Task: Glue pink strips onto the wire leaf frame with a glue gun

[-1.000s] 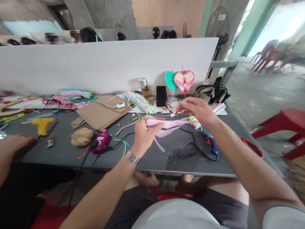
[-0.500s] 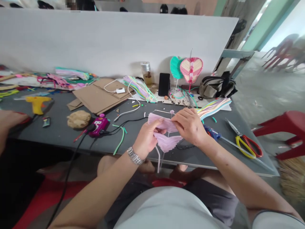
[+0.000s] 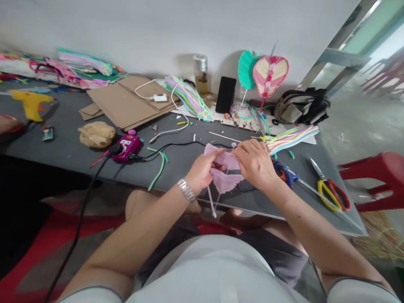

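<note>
The person's left hand (image 3: 202, 168) and right hand (image 3: 254, 164) are together, both clamped on a pleated pink piece (image 3: 225, 179) held just above the grey worktable (image 3: 94, 162), near its front edge. The piece has two crimped wings on a thin pink stem (image 3: 212, 204). Its long axis follows that stem, tilted from a small lilac bead (image 3: 234, 144) at the far end down toward the person's lap, while the wings spread sideways across it. The left fingers (image 3: 216, 153) pinch the upper wing and the right fingertips (image 3: 240, 153) press close beside them, a grip that seems to keep the pleats flat and the piece steady. Holding it up clear of the table leaves the stem hanging free past the edge. A magenta hot glue gun (image 3: 128, 148) lies to the left and a blue glue gun (image 3: 284, 174) to the right, each within easy reach, with red-and-yellow-handled scissors (image 3: 331, 195) beyond the blue one. A bundle of pastel strips (image 3: 292, 140) lies just past the right hand. A pink heart-shaped fan (image 3: 269, 73) stands against the white partition (image 3: 158, 29), perhaps propped there for reference.
</note>
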### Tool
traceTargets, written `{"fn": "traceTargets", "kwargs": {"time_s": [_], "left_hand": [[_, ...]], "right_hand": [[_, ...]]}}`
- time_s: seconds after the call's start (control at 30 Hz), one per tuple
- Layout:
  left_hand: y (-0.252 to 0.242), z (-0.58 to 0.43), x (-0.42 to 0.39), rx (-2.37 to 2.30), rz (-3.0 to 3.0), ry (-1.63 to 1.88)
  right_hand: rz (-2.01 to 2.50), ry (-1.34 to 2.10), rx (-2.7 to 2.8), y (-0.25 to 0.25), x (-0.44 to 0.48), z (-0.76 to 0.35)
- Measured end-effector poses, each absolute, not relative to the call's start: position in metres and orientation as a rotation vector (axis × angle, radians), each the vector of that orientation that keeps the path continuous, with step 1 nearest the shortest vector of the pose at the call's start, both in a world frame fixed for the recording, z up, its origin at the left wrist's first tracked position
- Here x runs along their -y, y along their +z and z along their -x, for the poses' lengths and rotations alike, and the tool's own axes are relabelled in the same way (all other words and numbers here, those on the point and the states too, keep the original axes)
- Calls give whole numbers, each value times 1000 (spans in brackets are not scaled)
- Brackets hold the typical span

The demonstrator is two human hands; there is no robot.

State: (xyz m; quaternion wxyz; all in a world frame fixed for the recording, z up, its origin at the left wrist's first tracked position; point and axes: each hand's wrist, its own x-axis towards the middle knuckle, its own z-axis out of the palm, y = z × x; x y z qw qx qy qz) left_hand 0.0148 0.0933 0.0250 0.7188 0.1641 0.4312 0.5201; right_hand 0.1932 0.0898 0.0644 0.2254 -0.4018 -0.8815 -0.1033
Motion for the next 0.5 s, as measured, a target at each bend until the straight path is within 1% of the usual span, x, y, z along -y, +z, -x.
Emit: {"fn": "traceTargets", "kwargs": {"time_s": [0.07,0.17,0.27,0.33,0.5], "left_hand": [[20,-11,-106,-974,-327,1186],[15,-2,-127,-995,-267,1216],[10,5,-147,-941,-202,1268],[5,8,-156,-899,-166,1293],[-15,12,-167,-804,-161,1326]], "right_hand": [[1065,-310,2364,55,-73,-179],[843,-163,2484,23,-36,-148],[965,-173,2581,-17,-10,-126],[942,-177,2672,-35,-7,-122],[775,-67,2706,-42,-19,-134]]}}
